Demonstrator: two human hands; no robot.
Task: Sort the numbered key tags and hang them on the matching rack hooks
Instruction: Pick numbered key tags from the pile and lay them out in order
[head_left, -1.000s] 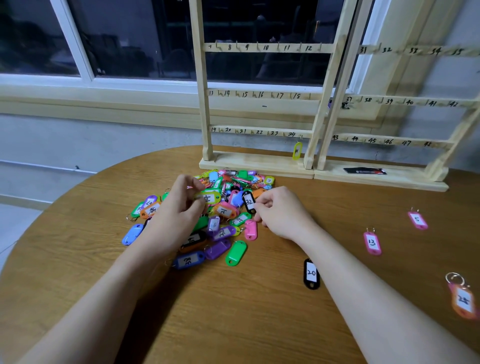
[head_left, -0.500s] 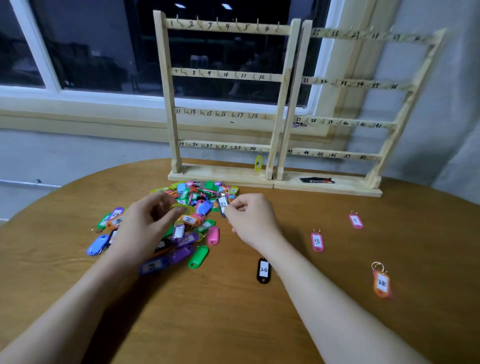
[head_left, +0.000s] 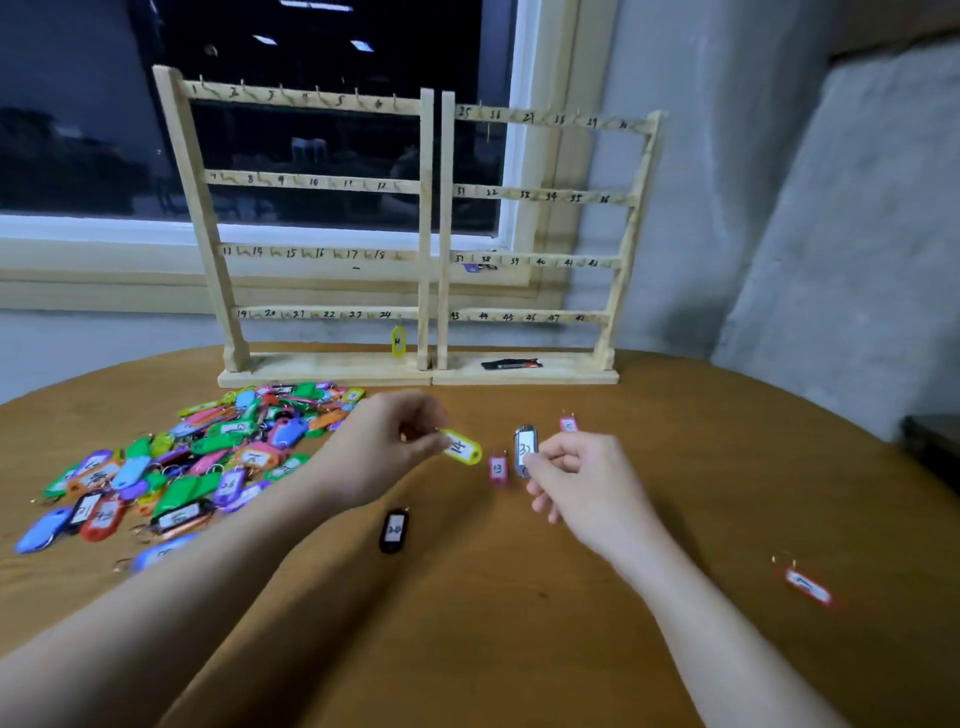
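My left hand (head_left: 382, 447) pinches a yellow key tag (head_left: 461, 447) marked 14 above the table. My right hand (head_left: 576, 480) holds a black key tag (head_left: 524, 448) upright, marked 32 as far as the blur allows. A heap of coloured numbered key tags (head_left: 171, 467) lies at the left. Two wooden racks (head_left: 426, 218) with numbered hooks stand side by side at the back; one yellow tag (head_left: 398, 341) hangs near hook 24. Loose on the table lie a pink tag 13 (head_left: 497, 469), another pink tag (head_left: 568, 424), a black tag 20 (head_left: 394, 530) and an orange tag (head_left: 805, 587).
The round wooden table (head_left: 519, 623) ends at a grey wall and a window behind the racks. A small black packet (head_left: 511, 364) lies on the right rack's base. A dark object (head_left: 930, 447) sits at the table's far right edge.
Both hands left the heap and moved right, each carrying a tag: yellow in the left, black in the right. The camera view has swung to the right and up.
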